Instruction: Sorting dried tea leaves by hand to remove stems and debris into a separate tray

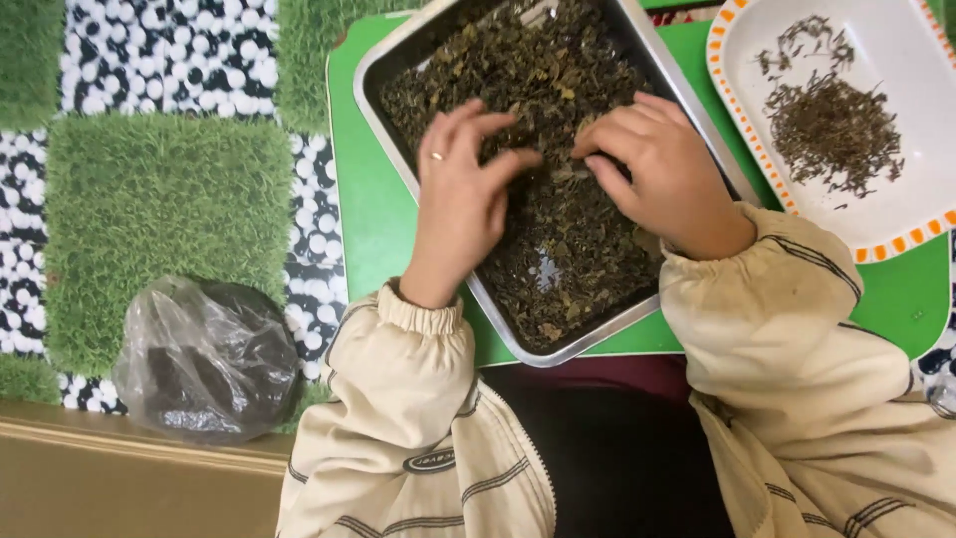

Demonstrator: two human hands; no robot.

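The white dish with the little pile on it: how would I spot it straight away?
Start at the green board holding the metal tray of dried leaves. The white dish sits at its upper right corner. Its orange-dashed rim and small dark pile of stems set it apart.

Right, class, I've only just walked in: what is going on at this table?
A person in a cream striped jacket has both hands in a metal tray of dark dried leaves. The left hand and right hand pinch at the leaves mid-tray. A white plate with an orange-dashed rim to the right holds a small pile of thin dark bits. A plastic bag sits at lower left.
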